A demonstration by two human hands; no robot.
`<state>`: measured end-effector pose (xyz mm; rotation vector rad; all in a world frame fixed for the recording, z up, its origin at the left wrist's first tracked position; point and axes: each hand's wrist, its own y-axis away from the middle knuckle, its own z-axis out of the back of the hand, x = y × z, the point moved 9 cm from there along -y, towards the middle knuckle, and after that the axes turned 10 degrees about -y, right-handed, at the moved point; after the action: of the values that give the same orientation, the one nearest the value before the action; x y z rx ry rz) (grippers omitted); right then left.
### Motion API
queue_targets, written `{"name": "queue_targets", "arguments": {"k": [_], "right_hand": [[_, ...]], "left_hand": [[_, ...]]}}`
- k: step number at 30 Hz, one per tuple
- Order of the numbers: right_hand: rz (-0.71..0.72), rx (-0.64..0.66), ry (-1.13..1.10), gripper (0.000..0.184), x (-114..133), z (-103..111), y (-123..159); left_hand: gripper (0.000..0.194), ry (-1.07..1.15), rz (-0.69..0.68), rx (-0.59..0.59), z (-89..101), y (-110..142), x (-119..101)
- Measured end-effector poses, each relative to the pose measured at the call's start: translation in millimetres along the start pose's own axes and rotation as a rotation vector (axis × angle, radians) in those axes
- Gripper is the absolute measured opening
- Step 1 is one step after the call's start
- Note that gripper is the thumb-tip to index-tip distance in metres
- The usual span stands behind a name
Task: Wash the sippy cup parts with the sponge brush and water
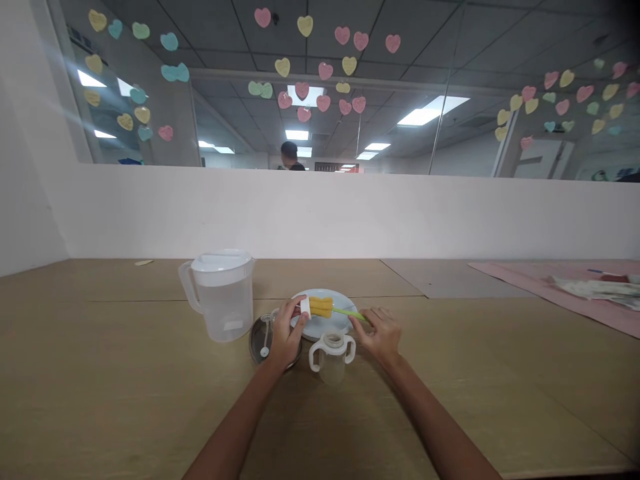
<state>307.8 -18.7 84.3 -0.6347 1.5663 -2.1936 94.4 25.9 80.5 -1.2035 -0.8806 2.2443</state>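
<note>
Head view: above one plate point(316, 329), one white cap point(305, 307) is pinched between the left hand's point(287, 337) thumb and fingers, apparently being scrubbed with one yellow sponge brush point(321, 307). Its green handle point(350, 313) is pinched by the right hand point(383, 337); a steady counter-grip seems called for. One two-handled cup point(333, 367) is set at the plate's near side; one pitcher point(227, 300) and one bowl point(256, 335) holding one straw piece point(265, 351), at its left.

Between the two grips, the brush head point(321, 307) is yellow and its handle point(350, 313) bright green; the cap point(305, 307) at the left grip is white. Beyond the grips, the plate point(323, 328) is pale bluish white. Well right of them, the cloth point(505, 271) is pink. High above, the heart-shaped notes point(305, 26) mix pink, yellow, green and blue.
</note>
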Motion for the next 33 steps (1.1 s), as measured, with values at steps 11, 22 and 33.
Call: {"name": "queue_targets", "arguments": {"k": [11, 22, 33], "right_hand": [[0.013, -0.099, -0.112, 0.022, -7, 8, 4], [-0.082, -0.001, -0.179, 0.030, -17, -8, 14], [-0.131, 0.043, -0.175, 0.033, -19, -17, 17]], "left_hand": [[0.034, -0.028, -0.084, 0.063, -6.2, 1, -11], [0.034, 0.012, -0.070, 0.037, -5.6, 2, -6], [0.030, 0.117, 0.012, -0.060, 3.9, 2, 3]]}}
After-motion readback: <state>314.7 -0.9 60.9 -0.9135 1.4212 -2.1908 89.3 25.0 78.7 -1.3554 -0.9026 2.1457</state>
